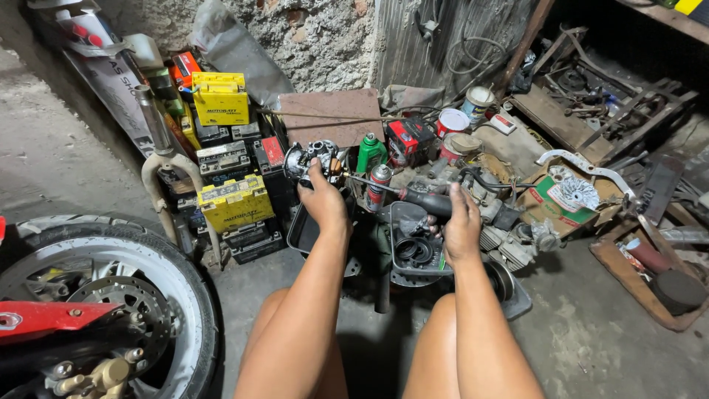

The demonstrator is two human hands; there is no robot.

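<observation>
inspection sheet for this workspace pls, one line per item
Surface: bare concrete floor, dusty and stained.
Job's things: left hand holds a carburetor; right hand grips a screwdriver, shaft pointing at the carburetor.
Clutter: black trays with rubber rings, spray can, green bottle, paint cans, stacked batteries, engine parts.
Grippers: both hands closed on their items.
Cables: wire loop hanging on the wall.
Surroundings: motorcycle wheel at left, rough wall, scrap metal at right.

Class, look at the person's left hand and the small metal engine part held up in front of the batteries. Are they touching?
Touching. The head view shows the left hand wrapped around the metal engine part, fingers closed on its lower side, with no gap between them.
</observation>
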